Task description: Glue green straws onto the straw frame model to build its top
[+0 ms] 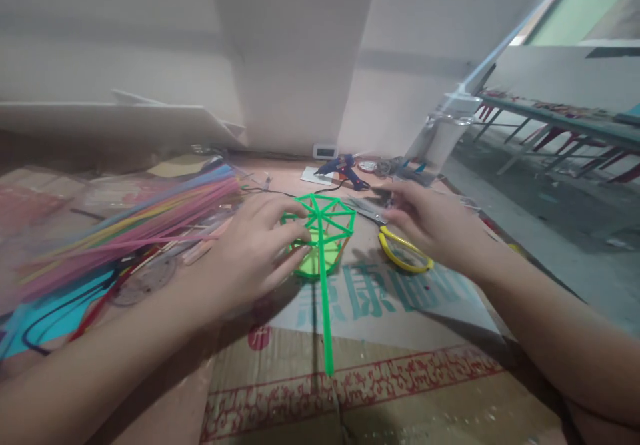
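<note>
My left hand (267,241) has its fingers curled on the left side of a small green wheel-like frame (327,221). Thin green spokes meet in the middle of this frame, and a lime-green round base shows beneath. One long green strip (326,311) runs from it toward me. My right hand (430,225) hovers to the right, thumb and fingers apart, with nothing clear between them. Just beside and below it lie scissors with yellow handles (407,251), their blades pointing left toward the frame.
A blue glue gun (345,170) lies behind the frame, near a small white digital display (325,152). Coloured strips (165,221) are heaped on the left. Printed cardboard (400,371) covers the front of the table. A clear container (450,125) stands at the right edge.
</note>
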Demonstrator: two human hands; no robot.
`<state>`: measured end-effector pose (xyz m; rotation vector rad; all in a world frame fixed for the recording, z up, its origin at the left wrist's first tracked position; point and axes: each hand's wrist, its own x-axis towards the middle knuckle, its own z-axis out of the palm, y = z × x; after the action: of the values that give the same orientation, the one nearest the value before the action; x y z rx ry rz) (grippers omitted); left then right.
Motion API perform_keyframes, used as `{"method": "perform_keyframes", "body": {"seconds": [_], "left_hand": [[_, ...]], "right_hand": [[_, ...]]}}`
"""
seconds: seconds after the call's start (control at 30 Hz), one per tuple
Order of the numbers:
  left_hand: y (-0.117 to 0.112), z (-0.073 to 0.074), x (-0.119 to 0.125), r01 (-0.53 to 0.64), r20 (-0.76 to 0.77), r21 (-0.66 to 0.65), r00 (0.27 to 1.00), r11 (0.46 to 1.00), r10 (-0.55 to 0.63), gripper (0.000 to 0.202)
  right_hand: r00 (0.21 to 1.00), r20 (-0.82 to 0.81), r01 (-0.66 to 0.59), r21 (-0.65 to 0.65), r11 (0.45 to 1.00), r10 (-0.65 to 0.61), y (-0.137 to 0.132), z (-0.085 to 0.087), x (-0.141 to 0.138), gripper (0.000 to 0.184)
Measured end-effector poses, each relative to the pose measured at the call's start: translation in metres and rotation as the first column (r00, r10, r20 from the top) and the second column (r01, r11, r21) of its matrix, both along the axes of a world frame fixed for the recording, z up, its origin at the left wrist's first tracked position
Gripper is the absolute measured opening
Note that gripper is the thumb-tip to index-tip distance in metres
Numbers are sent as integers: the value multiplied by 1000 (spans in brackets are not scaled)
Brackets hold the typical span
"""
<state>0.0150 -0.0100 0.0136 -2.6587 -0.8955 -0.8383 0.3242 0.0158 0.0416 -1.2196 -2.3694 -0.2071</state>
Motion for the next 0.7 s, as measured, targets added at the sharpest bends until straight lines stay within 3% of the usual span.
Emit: {"method": "perform_keyframes", "body": {"seconds": [0.07, 0.23, 0.33, 0.4, 0.53, 0.7], "left_hand": [[1, 0, 0, 3, 17, -8, 1000, 1000, -3, 11], [1, 1, 0, 3, 27, -1, 1000, 1000, -3, 11], [-1, 2, 0, -4, 14, 14, 1000, 1000, 4, 11], [-2, 3, 0, -1, 8, 18, 1000, 1000, 1, 12], [0, 3, -2, -6, 11, 21, 1000, 1000, 6, 17], [2, 2, -2, 11, 18, 6, 1000, 1000, -11, 17]], "right_hand": [[997, 10, 72, -52, 996, -72, 11, -4, 3, 41], [999, -23, -48, -296, 954, 43, 34, -19, 12, 59], [988, 92, 151, -343, 927, -126, 38, -20, 28, 57], [950, 240, 283, -391, 876, -200, 40, -20, 42, 59], [925, 355, 300, -451, 841, -139, 46, -27, 57, 76], [894, 414, 363, -446, 818, -171, 41, -42, 46, 75]]}}
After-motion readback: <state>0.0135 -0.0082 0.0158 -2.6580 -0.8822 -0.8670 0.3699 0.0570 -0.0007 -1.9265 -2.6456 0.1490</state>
